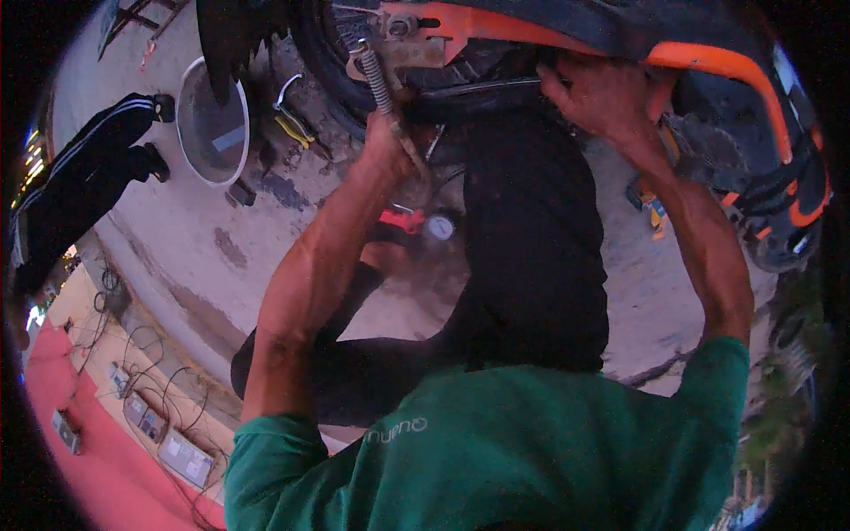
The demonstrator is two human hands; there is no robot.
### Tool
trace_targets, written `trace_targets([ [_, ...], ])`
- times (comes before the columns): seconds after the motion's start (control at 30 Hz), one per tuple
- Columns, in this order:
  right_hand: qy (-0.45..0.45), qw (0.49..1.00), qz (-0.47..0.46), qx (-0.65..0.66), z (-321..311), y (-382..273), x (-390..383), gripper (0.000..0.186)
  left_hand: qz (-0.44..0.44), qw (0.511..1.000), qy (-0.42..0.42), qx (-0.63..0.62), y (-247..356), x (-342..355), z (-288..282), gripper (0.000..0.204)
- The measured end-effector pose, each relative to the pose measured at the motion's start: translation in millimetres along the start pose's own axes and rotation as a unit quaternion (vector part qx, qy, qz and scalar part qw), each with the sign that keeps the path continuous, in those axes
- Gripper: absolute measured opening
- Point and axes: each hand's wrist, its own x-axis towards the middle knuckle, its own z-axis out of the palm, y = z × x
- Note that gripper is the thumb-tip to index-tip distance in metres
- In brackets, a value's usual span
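An orange and black motorbike [522,34] fills the top of the view, with its dark wheel [320,66] at the left. My left hand [390,146] is at the lower edge of that wheel, beside a metal rod with a coil spring [378,84]. Its fingers are mostly hidden, so any grip does not show. Farther right, my right hand [606,99] reaches under the orange bodywork. The thumb shows there, while the other fingers are largely out of sight. Below my left hand, a red tool with a round white gauge [440,227] lies near my bent leg.
A round tub with a pale rim [180,115] stands on the ground at the left. Yellow-handled pliers [295,131] lie beside it. Another person in dark striped trousers [84,168] stands farther left. Boxes and loose cables [186,456] are on the wall at lower left.
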Motion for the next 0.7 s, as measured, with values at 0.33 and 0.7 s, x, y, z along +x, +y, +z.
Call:
trace_targets([
  [0.33, -0.101, 0.994, 0.029, 0.016, -7.6, 2.7, 0.0, 0.041, 0.017, 0.998, -0.003, -0.057, 0.2, -9.5, 15.3, 0.024],
  [0.7, -0.094, 0.994, 0.057, 0.026, -30.0, -25.3, 7.2, 0.032, 0.021, 1.0, 0.009, 0.014, -3.0, -3.4, -9.5, 0.034],
])
